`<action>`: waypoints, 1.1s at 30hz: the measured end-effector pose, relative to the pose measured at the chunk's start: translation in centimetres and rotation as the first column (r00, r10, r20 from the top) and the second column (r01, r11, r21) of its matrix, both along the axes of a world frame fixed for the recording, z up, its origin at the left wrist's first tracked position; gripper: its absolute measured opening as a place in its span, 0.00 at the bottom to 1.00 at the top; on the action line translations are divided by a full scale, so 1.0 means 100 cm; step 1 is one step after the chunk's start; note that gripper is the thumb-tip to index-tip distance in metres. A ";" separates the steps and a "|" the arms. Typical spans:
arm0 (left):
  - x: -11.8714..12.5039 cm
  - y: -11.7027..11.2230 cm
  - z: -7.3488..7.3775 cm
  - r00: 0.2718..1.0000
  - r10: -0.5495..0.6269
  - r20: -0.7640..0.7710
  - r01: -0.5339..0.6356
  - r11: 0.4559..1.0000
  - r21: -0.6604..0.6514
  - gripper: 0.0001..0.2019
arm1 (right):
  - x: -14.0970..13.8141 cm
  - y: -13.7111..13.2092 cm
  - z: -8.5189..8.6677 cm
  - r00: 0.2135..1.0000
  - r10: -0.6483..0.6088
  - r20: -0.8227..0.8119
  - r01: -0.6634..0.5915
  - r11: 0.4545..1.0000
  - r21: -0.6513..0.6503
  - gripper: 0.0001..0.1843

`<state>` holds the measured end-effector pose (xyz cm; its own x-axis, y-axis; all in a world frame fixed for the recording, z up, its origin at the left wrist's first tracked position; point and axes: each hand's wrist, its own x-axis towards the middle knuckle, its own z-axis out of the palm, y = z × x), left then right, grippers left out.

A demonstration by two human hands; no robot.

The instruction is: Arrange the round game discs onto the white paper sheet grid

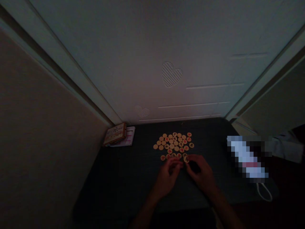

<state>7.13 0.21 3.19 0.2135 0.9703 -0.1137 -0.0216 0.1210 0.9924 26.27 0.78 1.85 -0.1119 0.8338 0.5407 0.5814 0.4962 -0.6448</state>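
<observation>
Many round wooden Chinese chess pieces (175, 143) lie flat in a loose cluster on the dark table, some with red or black characters up, others blank side up. Nearer to me runs a short row of pieces (163, 157), partly covered by my left hand (168, 175). Its fingers are curled, with the thumb close to the fingertips; whether anything is between them is hidden. My right hand (201, 173) pinches a Chinese chess piece (186, 159), tilted, at the right end of that row. The fingertips of both hands are close together.
On the table's (114, 184) back left, a wooden box (115, 133) rests on a pale booklet (130, 136). A blurred-out pale object (247, 159) with a white cord loop (264, 192) is at the right. A white panel (143, 63) with heart reliefs stands behind.
</observation>
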 end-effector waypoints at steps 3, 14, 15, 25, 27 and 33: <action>0.000 -0.001 -0.001 0.999 0.009 -0.043 -0.008 1.000 0.022 0.14 | 0.007 0.003 -0.004 0.995 -0.098 0.017 0.098 0.995 -0.034 0.11; 0.000 -0.006 0.009 0.979 0.060 -0.194 -0.047 0.996 0.071 0.11 | 0.025 0.014 -0.021 0.985 -0.114 0.133 0.122 0.991 -0.058 0.11; 0.000 -0.006 0.009 0.977 0.062 -0.203 -0.048 0.996 0.071 0.11 | 0.025 0.014 -0.022 0.983 -0.114 0.143 0.123 0.991 -0.056 0.11; -0.001 -0.006 0.007 0.958 0.061 -0.282 -0.026 0.992 0.126 0.10 | 0.024 0.017 -0.026 0.970 -0.119 0.213 0.128 0.991 -0.033 0.10; -0.001 -0.006 0.007 0.957 0.060 -0.285 -0.023 0.991 0.131 0.10 | 0.024 0.016 -0.026 0.971 -0.119 0.205 0.126 0.992 -0.021 0.10; 0.000 -0.006 0.008 0.956 0.062 -0.288 -0.023 0.990 0.136 0.10 | 0.021 0.016 -0.021 0.974 -0.088 0.208 0.093 0.996 -0.014 0.12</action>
